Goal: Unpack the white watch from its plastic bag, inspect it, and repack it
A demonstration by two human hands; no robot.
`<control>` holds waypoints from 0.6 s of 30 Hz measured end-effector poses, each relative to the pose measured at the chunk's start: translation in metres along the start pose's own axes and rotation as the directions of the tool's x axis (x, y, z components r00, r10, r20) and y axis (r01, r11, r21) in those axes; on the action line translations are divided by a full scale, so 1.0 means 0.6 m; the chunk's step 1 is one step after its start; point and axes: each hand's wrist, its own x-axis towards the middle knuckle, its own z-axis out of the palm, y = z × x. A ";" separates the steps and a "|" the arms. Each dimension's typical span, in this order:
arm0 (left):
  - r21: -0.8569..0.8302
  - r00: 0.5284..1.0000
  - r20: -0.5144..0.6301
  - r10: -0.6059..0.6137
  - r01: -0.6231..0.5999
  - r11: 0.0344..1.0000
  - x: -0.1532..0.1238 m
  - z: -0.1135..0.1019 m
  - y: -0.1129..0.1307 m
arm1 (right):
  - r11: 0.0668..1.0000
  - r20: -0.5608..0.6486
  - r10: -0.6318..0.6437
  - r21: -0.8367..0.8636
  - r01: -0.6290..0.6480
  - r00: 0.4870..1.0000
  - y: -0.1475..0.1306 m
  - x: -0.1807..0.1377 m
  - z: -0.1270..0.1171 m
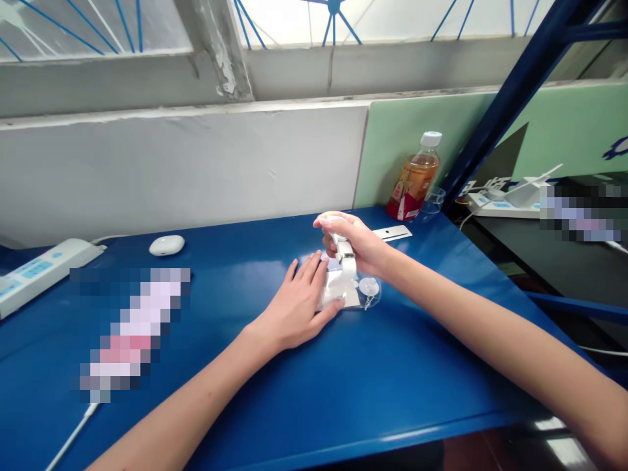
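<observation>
My right hand (pixel 350 237) has its fingers wrapped round the upper part of a white plastic fixture (pixel 348 269), whose exact kind I cannot make out. A curved neck with a small dark band runs down from the grip to a base at the tabletop. Flat beside and partly over that base lies my left hand (pixel 299 301), fingers stretched out and thumb along its near edge. Clear plastic surrounds the base. A round white disc (pixel 369 286) with a short beaded chain sits just right of it.
Behind my right wrist lies a flat white slotted strip (pixel 393 233). A drink bottle (pixel 415 176) stands at the back right. To the left are a white earbud case (pixel 167 245), a power strip (pixel 49 271) and a blurred-out device (pixel 140 327) on a cable. A blue post (pixel 500 108) rises at right.
</observation>
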 end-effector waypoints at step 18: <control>-0.989 0.972 0.112 -0.208 0.089 -0.120 0.043 -0.035 0.080 | 0.984 -0.035 -0.166 -0.076 0.163 0.985 -0.012 -0.007 0.003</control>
